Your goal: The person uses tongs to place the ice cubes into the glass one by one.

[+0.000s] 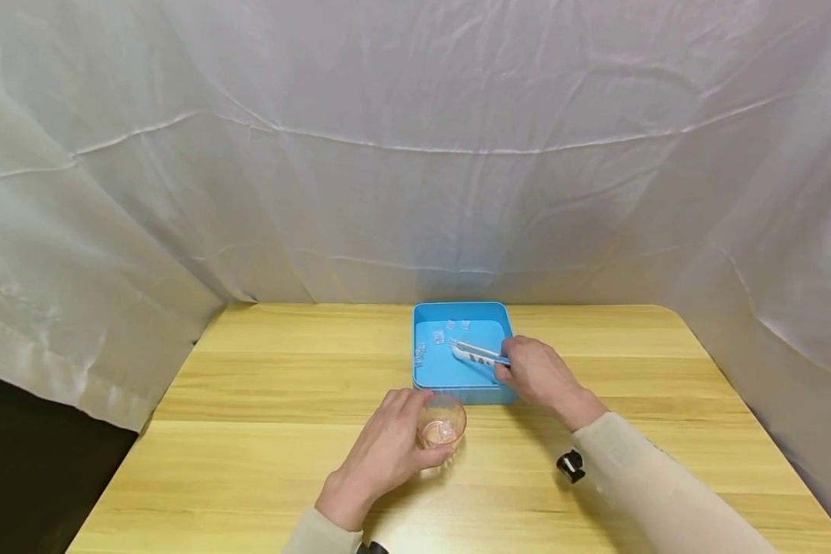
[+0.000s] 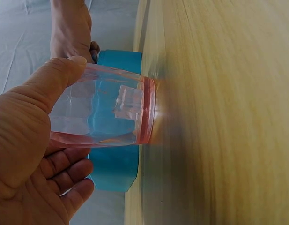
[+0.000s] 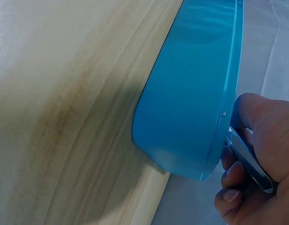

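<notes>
My left hand (image 1: 382,450) holds a clear, pink-tinted cup (image 1: 452,417) around its side, upright on the table in front of the blue box. Inside the cup, at its bottom, lies a clear plastic-looking cube (image 2: 128,103). With curled fingers, my right hand (image 1: 542,375) grips a pair of tongs (image 1: 478,355) over the right side of the square blue box (image 1: 464,395). The tips of the tongs reach down into the box; whether they pinch a cube is too small to tell. Several clear cubes (image 1: 438,337) lie on the box floor, mostly toward its left and back.
The light wooden table (image 1: 284,385) carries the box near its back edge. Pale grey curtains (image 1: 457,192) hang behind and on both sides. A small black device (image 1: 571,465) sits by the right sleeve (image 1: 651,477).
</notes>
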The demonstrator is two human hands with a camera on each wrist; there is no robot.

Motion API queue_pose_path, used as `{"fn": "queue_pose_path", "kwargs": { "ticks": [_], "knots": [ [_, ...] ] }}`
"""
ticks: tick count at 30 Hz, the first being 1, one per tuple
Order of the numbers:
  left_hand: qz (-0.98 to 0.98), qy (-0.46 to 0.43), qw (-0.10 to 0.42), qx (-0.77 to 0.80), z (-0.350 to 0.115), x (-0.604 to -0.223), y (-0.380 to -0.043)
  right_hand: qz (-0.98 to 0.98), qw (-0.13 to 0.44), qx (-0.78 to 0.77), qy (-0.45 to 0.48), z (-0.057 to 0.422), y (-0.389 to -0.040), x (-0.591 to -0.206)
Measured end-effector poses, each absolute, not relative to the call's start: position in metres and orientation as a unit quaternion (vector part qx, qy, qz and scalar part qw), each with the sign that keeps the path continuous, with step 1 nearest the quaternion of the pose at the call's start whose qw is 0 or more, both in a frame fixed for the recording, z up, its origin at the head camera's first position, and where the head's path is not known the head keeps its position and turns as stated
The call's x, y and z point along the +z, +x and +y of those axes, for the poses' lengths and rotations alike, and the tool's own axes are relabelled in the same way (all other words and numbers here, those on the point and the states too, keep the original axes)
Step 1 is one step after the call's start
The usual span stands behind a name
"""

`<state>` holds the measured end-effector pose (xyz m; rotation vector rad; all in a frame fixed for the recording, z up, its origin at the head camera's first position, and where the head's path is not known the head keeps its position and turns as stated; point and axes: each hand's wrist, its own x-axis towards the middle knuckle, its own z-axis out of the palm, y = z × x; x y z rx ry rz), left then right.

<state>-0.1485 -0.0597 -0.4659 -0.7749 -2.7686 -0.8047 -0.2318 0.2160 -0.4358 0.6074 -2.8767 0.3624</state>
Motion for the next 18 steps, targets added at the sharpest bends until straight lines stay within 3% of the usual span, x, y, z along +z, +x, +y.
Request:
{"fn": "queue_pose_path", "kwargs": {
  "ticks": [18],
  "knots": [
    [-0.929,-0.252,0.071,-0.263,-0.057,-0.465,-0.151,-0.970,0.079,0.146,0.176,0.227,-0.229,-0.441]
  ]
}}
